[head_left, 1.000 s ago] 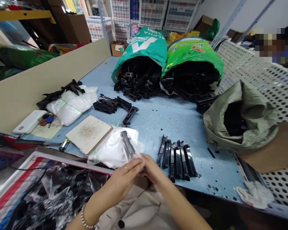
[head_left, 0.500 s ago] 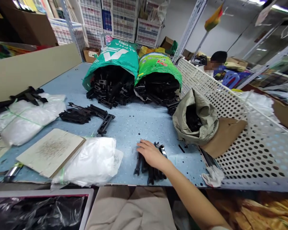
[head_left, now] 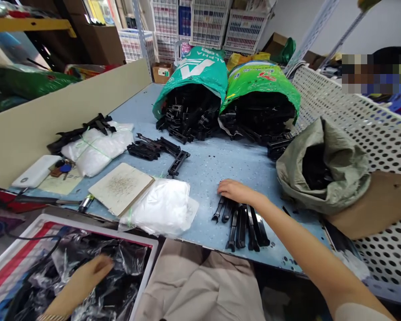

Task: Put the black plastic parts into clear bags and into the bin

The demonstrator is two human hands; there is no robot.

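My right hand (head_left: 235,191) lies palm down, fingers stretched, on the far ends of several long black plastic parts (head_left: 242,225) lined up side by side on the blue table (head_left: 217,165). My left hand (head_left: 87,276) reaches down at the lower left into a striped bin (head_left: 26,240) lined with clear plastic (head_left: 120,258) over black parts; its fingers rest loosely on the plastic and hold nothing visible.
Two green sacks (head_left: 200,71) (head_left: 263,80) spill black parts at the back. A grey sack (head_left: 334,165) sits right, beside a perforated white panel (head_left: 364,129). White bags (head_left: 163,207) (head_left: 96,147), a board (head_left: 122,187) and loose black parts (head_left: 157,149) lie left. A person sits beyond the panel.
A second ago both hands held a black part together near my lap. My right hand then set down on the row of parts; my left hand has dropped into the bin.
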